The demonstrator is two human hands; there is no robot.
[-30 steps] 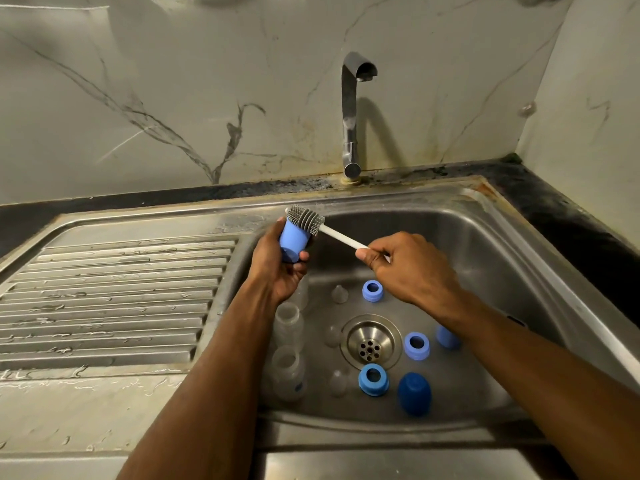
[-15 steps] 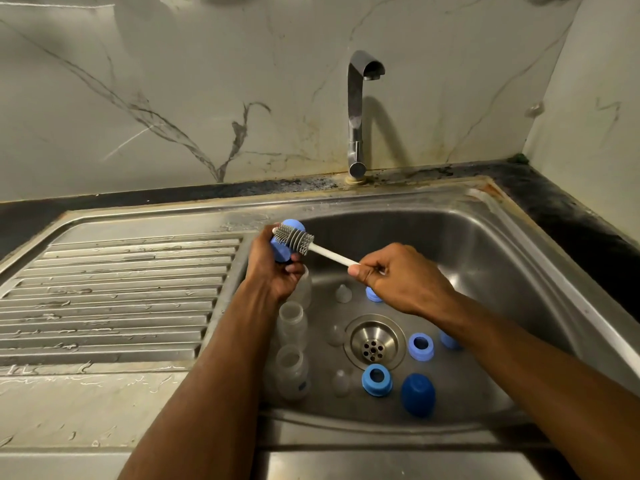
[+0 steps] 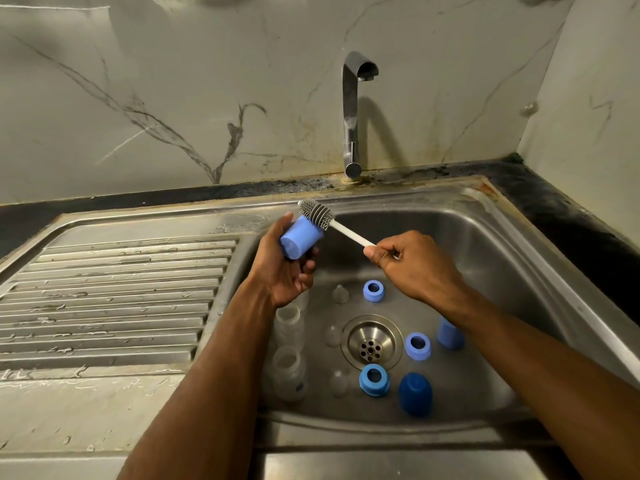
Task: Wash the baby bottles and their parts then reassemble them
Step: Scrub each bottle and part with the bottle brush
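The left hand [image 3: 284, 271] holds a light blue bottle cap [image 3: 300, 237] above the left edge of the sink basin [image 3: 485, 258]. Its fingers are curled around the cap, and the closed flat end of the cap points toward the camera. The right hand [image 3: 412, 265] pinches the white handle of a bottle brush [image 3: 317, 214] between thumb and fingers, which are closed tightly on it. The grey bristle head of the brush lies against the upper far rim of the cap and touches it.

On the bottom of the basin lie the other parts. Two clear bottles [image 3: 289, 372] stand along the left wall, one behind the other. Three blue screw rings [image 3: 374, 375] sit around the drain [image 3: 371, 342], and small clear teats [image 3: 340, 294] lie near them. A dark blue cap [image 3: 415, 393] lies at the front, and another light blue cap [image 3: 449, 333] is partly hidden behind the right forearm.

The tap [image 3: 351, 112] stands behind the basin, and no water comes out of it. I can read no brand, label or writing on any part.
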